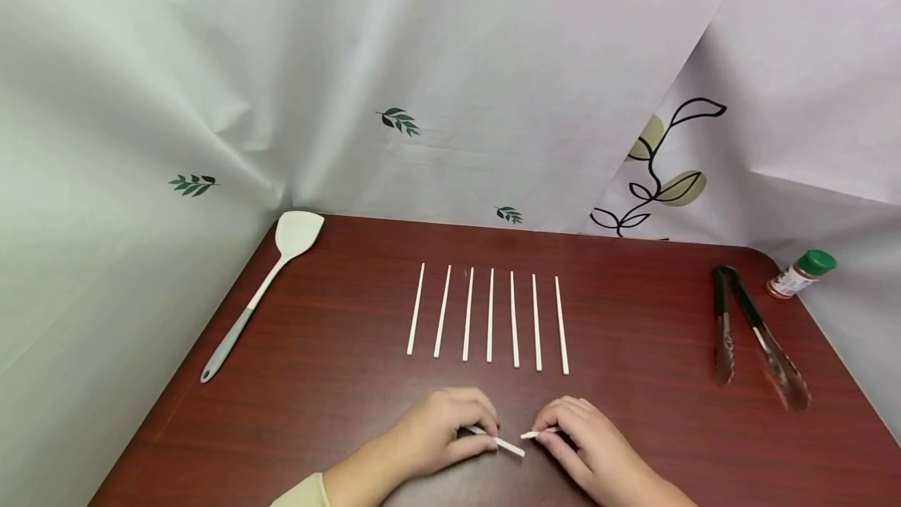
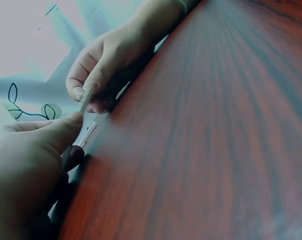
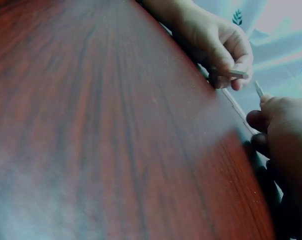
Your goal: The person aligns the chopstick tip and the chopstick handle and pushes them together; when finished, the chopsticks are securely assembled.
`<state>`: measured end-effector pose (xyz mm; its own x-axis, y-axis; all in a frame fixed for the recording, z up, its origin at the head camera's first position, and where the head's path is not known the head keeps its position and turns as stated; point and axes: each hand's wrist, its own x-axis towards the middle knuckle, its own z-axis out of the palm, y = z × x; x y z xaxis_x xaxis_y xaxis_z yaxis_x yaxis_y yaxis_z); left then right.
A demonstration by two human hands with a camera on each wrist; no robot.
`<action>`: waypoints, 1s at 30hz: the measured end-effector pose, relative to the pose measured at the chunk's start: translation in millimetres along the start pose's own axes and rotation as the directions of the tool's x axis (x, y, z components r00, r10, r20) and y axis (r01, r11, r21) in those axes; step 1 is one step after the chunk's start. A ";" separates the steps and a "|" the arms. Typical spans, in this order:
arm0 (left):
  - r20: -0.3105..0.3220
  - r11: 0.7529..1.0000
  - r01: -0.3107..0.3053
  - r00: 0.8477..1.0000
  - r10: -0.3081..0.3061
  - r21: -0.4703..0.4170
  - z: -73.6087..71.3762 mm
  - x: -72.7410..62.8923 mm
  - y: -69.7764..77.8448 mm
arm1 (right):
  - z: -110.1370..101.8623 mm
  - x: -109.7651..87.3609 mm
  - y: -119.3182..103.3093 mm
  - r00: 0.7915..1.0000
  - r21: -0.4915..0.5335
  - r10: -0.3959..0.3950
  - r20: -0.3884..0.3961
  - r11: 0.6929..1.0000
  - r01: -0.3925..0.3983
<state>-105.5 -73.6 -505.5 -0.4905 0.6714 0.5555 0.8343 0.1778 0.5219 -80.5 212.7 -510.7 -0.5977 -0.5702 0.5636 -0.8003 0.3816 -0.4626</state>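
Note:
Near the front of the table, my left hand [image 1: 446, 429] pinches a short white stick [image 1: 510, 447] between thumb and fingers, its free end pointing right. Across a small gap, my right hand [image 1: 591, 444] pinches another white stick piece [image 1: 528, 436], mostly covered by the fingers. In the right wrist view, the blunt end of the left stick [image 3: 239, 74] stands apart from the tip of the right one [image 3: 259, 89]. Beyond both hands, several longer white sticks, such as the middle one [image 1: 490, 315], lie side by side in a row, roughly parallel.
A white spatula [image 1: 296, 233] with a grey handle lies at the left edge of the dark red table [image 1: 338, 327]. Metal tongs [image 1: 760, 327] with black handles lie at the right, beside a green-capped seasoning bottle [image 1: 795, 278]. Patterned white cloth [image 1: 450, 84] hangs behind.

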 end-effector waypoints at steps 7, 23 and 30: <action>-0.094 0.995 0.097 0.991 -0.095 0.018 1.8 1.2 2.1 | -0.9 1.3 1.0 0.997 0.038 -0.052 -0.050 0.998 0.054; -0.095 0.985 0.165 0.983 -0.160 0.048 4.8 1.1 4.6 | 1.9 1.8 4.1 0.990 0.048 -0.117 -0.077 0.992 0.121; -0.101 0.984 0.168 0.981 -0.163 0.051 7.4 1.3 5.2 | 3.3 2.2 4.5 0.987 0.030 -0.133 -0.089 0.990 0.136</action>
<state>-100.0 -66.6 -506.9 -0.6427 0.5572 0.5259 0.7514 0.3245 0.5745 -85.2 210.8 -513.8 -0.4877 -0.5492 0.6786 -0.8725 0.2784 -0.4016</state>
